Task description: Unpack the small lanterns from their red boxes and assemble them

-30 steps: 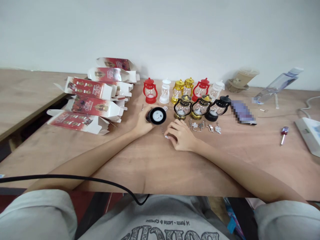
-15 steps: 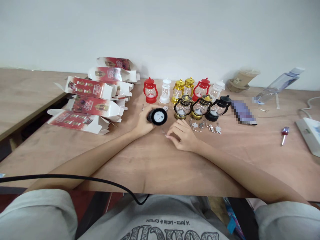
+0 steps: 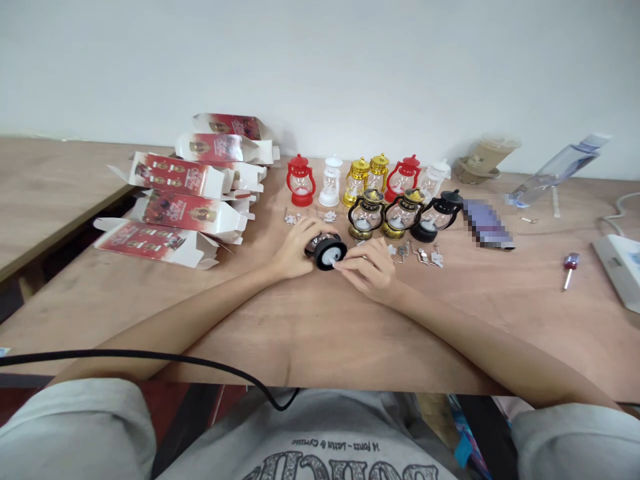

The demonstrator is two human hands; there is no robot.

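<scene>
My left hand (image 3: 296, 252) is wrapped round a small black lantern (image 3: 320, 255), tipped so that its round base with a white centre faces me. At that base, my right hand (image 3: 371, 268) pinches a tiny pale piece, too small to name, against the white centre. Just behind stand two black-and-gold lanterns (image 3: 367, 217) and another black lantern (image 3: 436, 219). Small metal hooks with tags (image 3: 429, 256) lie in front of them, partly behind my right hand. More such pieces (image 3: 330, 217) lie beyond my left hand.
Red, white and gold lanterns (image 3: 301, 183) line the back. Opened red-and-white boxes (image 3: 170, 210) are piled at left. To the right are a phone (image 3: 487, 223), a screwdriver (image 3: 570, 270), a tilted bottle (image 3: 557, 170), a cup (image 3: 487, 157) and a white power strip (image 3: 620, 267). A black cable (image 3: 200, 359) crosses in front.
The held lantern has moved slightly right and towards me, its base tilting lower. My right hand's pinched fingertips, apart from the lantern before, now meet its base.
</scene>
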